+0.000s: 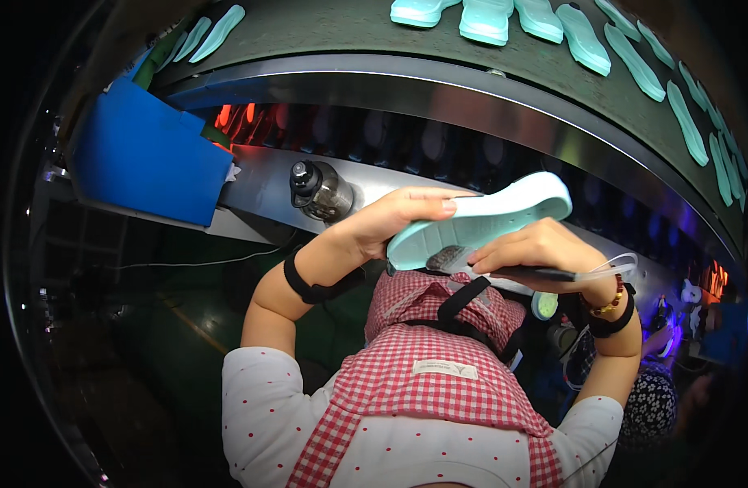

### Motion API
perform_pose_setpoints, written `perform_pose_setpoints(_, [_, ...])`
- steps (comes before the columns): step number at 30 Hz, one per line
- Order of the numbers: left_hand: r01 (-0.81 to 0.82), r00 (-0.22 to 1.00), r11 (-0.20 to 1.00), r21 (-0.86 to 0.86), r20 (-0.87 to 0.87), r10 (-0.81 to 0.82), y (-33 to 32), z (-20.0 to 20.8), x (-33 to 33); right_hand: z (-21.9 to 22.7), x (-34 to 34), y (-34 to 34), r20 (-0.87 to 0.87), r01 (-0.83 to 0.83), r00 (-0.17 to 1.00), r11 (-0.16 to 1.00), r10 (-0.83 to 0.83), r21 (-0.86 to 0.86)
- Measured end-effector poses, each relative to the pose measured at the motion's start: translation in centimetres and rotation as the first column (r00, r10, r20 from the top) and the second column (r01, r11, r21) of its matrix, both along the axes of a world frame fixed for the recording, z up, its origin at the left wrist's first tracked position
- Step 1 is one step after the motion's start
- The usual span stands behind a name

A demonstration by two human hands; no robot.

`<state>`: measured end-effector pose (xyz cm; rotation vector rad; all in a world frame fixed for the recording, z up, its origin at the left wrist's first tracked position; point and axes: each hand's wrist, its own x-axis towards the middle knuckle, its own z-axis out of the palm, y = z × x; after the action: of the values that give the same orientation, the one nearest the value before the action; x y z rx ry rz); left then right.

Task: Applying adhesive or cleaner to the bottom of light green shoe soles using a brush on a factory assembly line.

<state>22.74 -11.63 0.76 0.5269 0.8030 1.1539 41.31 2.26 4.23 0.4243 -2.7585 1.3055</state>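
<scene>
A pale turquoise shoe sole (504,210) is held up in front of my chest, tilted, with its raised rim and inner face showing. My left hand (406,211) grips its left end, thumb on top and fingers underneath. Closed around a dark-handled brush (545,275), my right hand (535,246) is at the sole's lower edge. The brush's greyish bristles lie at the sole's near side; whether they touch it I cannot tell. A clear thin tube (622,264) loops by the rear of the handle.
Beyond a metal edge, a dark green belt (325,32) carries several turquoise soles (584,39). A dark-capped bottle (319,191) stands on the steel ledge (264,183). A blue box (150,150) is at left. A small round container (545,305) sits below my right hand; another person (650,403) is at right.
</scene>
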Motion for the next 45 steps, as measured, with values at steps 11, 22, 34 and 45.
perform_pose_setpoints(11, [-0.027, 0.993, 0.999, -0.037, -0.119, 0.022, -0.7, -1.7, -0.3, -0.4, 1.7, 1.1, 0.101, 0.096, 0.987, 0.964, -0.124, 0.248])
perform_pose_setpoints(22, [-0.183, 0.853, 0.976, -0.118, 0.474, 0.218, -0.5, -6.0, 1.0, -6.7, 1.9, -1.7, 0.291, 0.624, 0.744, 0.469, -0.601, -0.625])
perform_pose_setpoints(34, [-0.2, 0.838, 0.97, -0.138, 0.488, 0.242, 0.4, -8.3, 2.3, -10.4, 0.0, -2.8, -0.32, 0.903, 0.156, 0.267, -0.934, -0.338])
perform_pose_setpoints(45, [-0.509, 0.773, 0.843, 0.175, 0.524, 0.358, -2.3, -0.9, -6.6, -9.4, 5.1, -2.4, 0.062, 0.234, 0.648, 0.122, -0.759, -0.965])
